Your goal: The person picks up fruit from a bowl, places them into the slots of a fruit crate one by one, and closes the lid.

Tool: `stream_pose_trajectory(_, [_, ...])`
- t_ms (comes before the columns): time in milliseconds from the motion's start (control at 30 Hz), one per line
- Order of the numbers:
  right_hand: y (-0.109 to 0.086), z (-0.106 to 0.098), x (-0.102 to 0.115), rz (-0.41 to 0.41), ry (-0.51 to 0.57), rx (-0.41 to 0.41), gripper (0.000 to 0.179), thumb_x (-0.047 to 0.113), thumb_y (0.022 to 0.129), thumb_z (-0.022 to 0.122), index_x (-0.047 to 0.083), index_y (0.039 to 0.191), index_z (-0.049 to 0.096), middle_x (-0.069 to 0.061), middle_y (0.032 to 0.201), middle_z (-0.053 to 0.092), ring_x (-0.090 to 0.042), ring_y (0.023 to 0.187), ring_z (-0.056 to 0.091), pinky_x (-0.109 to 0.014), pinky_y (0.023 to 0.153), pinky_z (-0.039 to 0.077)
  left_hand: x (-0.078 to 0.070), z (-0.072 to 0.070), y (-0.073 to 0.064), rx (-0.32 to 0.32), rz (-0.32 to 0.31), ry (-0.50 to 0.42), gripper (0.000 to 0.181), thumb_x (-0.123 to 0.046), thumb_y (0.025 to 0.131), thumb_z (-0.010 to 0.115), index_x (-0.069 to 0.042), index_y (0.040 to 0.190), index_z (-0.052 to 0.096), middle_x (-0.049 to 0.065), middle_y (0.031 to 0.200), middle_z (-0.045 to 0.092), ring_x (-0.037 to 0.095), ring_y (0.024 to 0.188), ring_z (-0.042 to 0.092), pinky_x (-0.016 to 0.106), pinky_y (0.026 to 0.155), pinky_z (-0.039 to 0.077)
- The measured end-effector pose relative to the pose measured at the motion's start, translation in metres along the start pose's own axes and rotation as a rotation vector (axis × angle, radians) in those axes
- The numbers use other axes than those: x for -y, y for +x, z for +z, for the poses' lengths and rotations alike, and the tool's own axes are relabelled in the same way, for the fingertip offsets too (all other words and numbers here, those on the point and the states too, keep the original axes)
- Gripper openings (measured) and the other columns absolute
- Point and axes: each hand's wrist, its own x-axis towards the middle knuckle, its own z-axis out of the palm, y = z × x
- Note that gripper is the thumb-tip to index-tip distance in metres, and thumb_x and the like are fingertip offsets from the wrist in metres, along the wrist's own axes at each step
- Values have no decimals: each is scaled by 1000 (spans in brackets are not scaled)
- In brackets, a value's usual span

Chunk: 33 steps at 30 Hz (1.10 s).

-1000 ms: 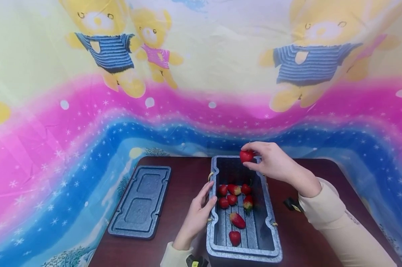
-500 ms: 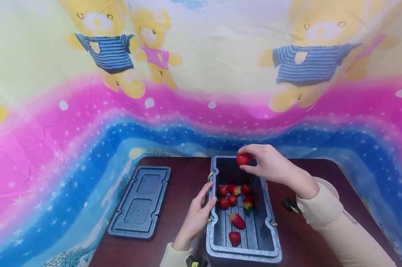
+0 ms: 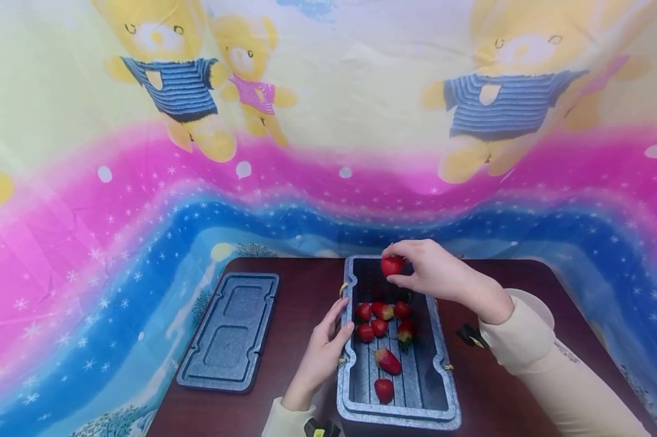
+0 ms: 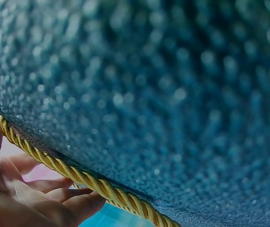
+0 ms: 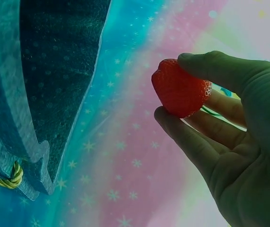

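Note:
A red strawberry [image 3: 392, 266] is pinched between the thumb and fingers of my right hand [image 3: 437, 270], over the far end of a grey foam box [image 3: 399, 419]. In the right wrist view this strawberry [image 5: 178, 89] shows clearly, its leafy end turned toward the palm. Several more strawberries [image 3: 387, 361] lie on the box's slatted floor, mostly toward the far half. My left hand [image 3: 324, 340] rests against the box's left side, fingertips at the rim and fingers fairly straight. In the left wrist view its fingers lie by a gold twisted rope [image 4: 78, 175] on the box.
A grey lid [image 3: 227, 340] with two recessed panels lies on the dark brown table [image 3: 292, 303], left of the box. Behind the table hangs a printed cloth [image 3: 328, 121] with teddy bears. A short gold rope end [image 3: 449, 367] shows on the box's right side.
My right hand has moved a little left and down with the strawberry, from the box's far right corner toward the middle of its far end. The left hand stays in place.

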Motion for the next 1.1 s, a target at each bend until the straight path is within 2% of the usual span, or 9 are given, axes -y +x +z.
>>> stream_pose_trajectory(333, [4,4,0,-20,-4,19,45,21,81,87,9,120,70,-7,113,72,-19,93,70,-34,77,61,-1,-1,0,3,47,1,53,-18,106,54,-8,155,39,19,165,24,35,151,23,54,118,24])
stream_pose_trajectory(567, [6,8,4,-15,8,49,46,21,82,86,9,122,69,-8,116,71,-20,95,70,-34,79,60,0,0,0,0,20,15,52,-20,106,54,-13,156,40,14,165,25,30,151,25,47,118,27])
stream_pose_trajectory(733, [8,11,5,-33,-2,66,45,22,83,85,8,122,69,-9,118,71,-22,99,70,-37,82,60,1,0,-1,4,35,14,52,-18,106,53,-11,156,39,16,165,24,31,151,24,48,118,26])
stream_pose_trajectory(1100, [10,17,7,-44,-11,71,45,22,83,85,8,123,69,-10,120,71,-22,100,71,-39,84,59,1,-1,0,1,17,7,53,-20,106,55,-13,156,40,13,166,24,28,151,24,40,119,27])
